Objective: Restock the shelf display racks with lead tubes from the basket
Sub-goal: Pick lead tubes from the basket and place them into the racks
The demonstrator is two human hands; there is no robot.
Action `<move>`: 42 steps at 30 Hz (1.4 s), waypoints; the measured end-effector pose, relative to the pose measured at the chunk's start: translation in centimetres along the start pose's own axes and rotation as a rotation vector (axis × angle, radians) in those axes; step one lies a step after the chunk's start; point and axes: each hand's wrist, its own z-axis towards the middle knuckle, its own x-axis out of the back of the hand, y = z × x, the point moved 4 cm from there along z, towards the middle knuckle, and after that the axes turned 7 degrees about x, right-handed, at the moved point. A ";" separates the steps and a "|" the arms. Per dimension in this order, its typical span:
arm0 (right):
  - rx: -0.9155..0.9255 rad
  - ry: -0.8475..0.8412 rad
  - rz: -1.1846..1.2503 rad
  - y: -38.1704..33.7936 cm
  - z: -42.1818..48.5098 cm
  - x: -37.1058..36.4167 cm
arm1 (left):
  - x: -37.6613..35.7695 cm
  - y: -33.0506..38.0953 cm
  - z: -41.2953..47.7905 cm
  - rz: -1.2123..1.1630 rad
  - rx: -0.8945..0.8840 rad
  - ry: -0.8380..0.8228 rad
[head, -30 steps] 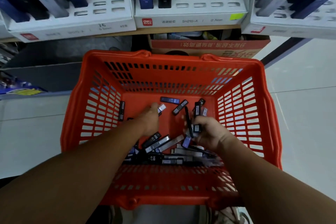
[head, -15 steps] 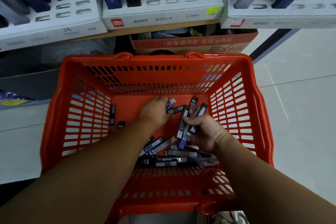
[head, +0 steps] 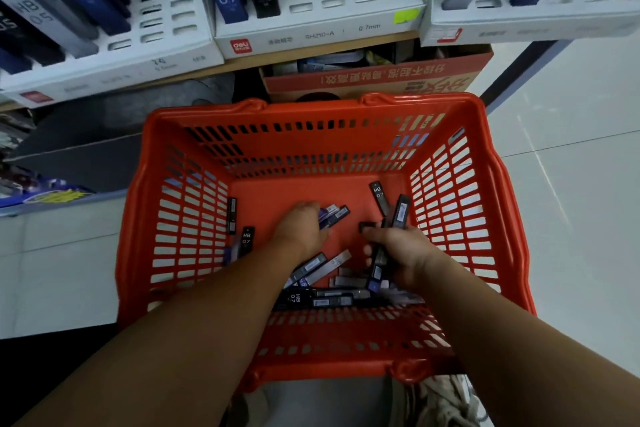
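Nearest you, just behind both wrists, the loose lead tubes [head: 322, 298] lay heaped against the near wall of the basket [head: 194, 218].

Your right hand [head: 401, 253] had its fingers wrapped around a bundle [head: 379, 262] of several tubes, with one dark tube poking out past the fingertips.

Your left hand [head: 301, 229] was a bit further in, with its fingers curled down onto a couple of bluish tubes [head: 332, 213]. I couldn't tell if they'd actually closed on them, since the tips were hidden behind the hand.

A lone black HB 0.7 tube [head: 378, 196] sat just beyond your right fingertips.

My guess is these things are light, stiff and slick plastic, so a fistful will want to fan out and slide. Pinching across the flat long sides near the middle looks safest. The leads inside probably hate drops.

Well past your fingers, the middle rack [head: 318, 35] had loads of empty slots.

Compared with a second earlier, your left hand had reached forward onto those bluish tubes. Compared with half a second earlier, your right hand had pulled its splayed tubes into a tighter stack. The lone tube hadn't budged.
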 end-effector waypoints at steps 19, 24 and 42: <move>0.300 -0.090 -0.168 -8.4 -9.5 -4.5 | 13.2 1.6 -11.5 -0.254 -0.208 -0.134; 0.398 -0.130 -0.336 -12.6 -16.4 -6.4 | 20.3 2.4 -17.0 -0.331 -0.292 0.006; 0.512 -0.408 -0.476 -24.6 -27.0 -10.7 | 36.2 6.3 -23.1 -0.781 -0.316 0.153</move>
